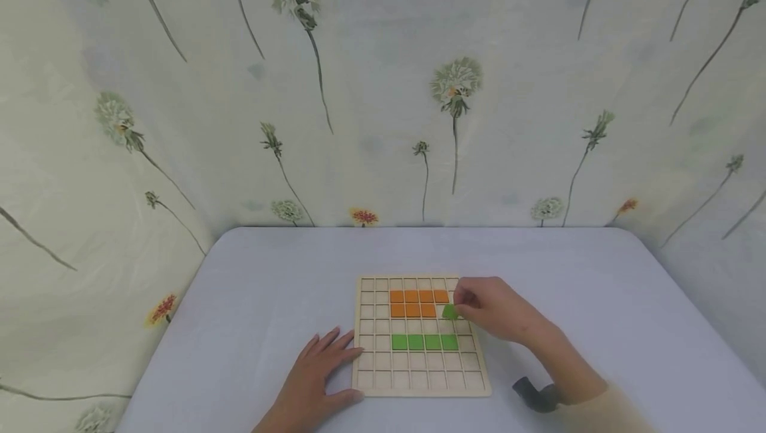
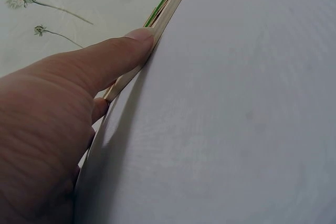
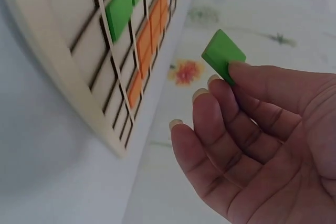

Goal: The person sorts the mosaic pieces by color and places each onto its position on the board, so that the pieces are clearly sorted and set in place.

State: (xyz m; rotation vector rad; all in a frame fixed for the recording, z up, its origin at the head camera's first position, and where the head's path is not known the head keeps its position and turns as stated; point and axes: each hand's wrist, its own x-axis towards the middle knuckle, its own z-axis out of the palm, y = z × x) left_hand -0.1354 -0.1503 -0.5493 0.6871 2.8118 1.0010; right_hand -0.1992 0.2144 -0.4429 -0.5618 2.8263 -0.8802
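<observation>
A wooden grid board [image 1: 421, 392] lies on the table in the head view. Between thumb and fingers, my right hand [image 1: 499, 310] pinches a green square tile [image 1: 450, 312], held over the board's upper right part; the tile [image 3: 223, 53] is also plain in the right wrist view. Two rows of orange tiles [image 1: 413, 296] fill upper cells, several in the top row and 3 below. Lower down sits a row of several green tiles [image 1: 423, 342]. My left hand [image 1: 317, 380] rests with spread fingers at the board's left edge, its thumb [image 2: 139, 38] against the side.
A pale cloth covers the table [image 1: 269, 273]. Behind and beside it hangs a backdrop [image 1: 383, 87] printed with dandelions. Under my right forearm a dark curved object [image 1: 535, 396], apparently a strap, shows near the wrist.
</observation>
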